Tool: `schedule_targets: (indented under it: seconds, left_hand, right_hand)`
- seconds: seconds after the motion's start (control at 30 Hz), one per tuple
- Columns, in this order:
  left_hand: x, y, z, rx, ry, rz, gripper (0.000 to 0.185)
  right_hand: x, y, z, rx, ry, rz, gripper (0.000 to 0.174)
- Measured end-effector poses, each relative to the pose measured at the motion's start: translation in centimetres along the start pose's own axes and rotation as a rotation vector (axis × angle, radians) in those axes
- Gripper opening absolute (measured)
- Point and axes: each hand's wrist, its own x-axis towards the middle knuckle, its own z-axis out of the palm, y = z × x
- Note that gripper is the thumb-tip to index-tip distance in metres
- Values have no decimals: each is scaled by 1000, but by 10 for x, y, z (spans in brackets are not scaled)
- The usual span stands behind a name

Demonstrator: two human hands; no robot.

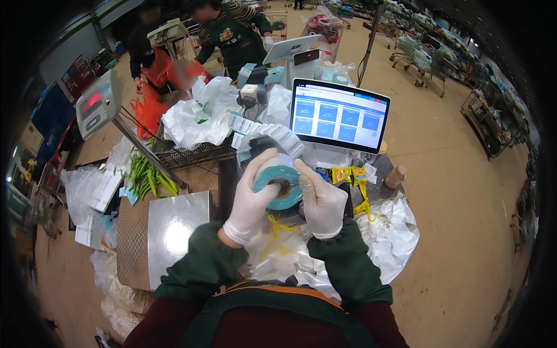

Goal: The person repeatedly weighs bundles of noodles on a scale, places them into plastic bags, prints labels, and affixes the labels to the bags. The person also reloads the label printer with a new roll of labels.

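Note:
A teal-sided roll of labels [287,201] in clear plastic wrap is held up before me. My left hand [252,200], in a white glove, grips its left side, with the thumb at the core. My right hand [321,202], also gloved, pinches the wrap at the roll's right edge. Just behind stands a label printer, partly hidden, with a strip of printed labels [278,132] curling over it. A touchscreen monitor [339,115] rises beyond my right hand. Under my hands lie white plastic bags [283,256] tied with yellow string.
To the left are a steel scale plate [178,237], green peppers [150,176] and a scale display on a pole [99,104]. Two people handle red bags [148,108] across the counter. Yellow packets [341,175] and a bottle [395,177] sit at the right. Loaded carts stand farther off.

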Motion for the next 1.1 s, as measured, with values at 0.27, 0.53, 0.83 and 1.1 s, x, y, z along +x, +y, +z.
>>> schedule_targets:
  seconds: [0.27, 0.53, 0.83, 1.1]
  left_hand:
    - [-42, 31, -39, 90, -191, -135, 70]
    - [-91, 38, -60, 197, -448, -162, 103]
    - [-190, 33, -155, -575, 99, -27, 75]
    - [-314, 32, -231, -199, 841, 260, 49]
  right_hand:
    - [-14, -26, -13, 408, -295, 463, 28]
    - [-4, 15, 34, 516, -398, 408, 27]
    - [-61, -9, 94, 1371, -466, 558, 47]
    - [-140, -240, 216, 631, -888, 67, 102]
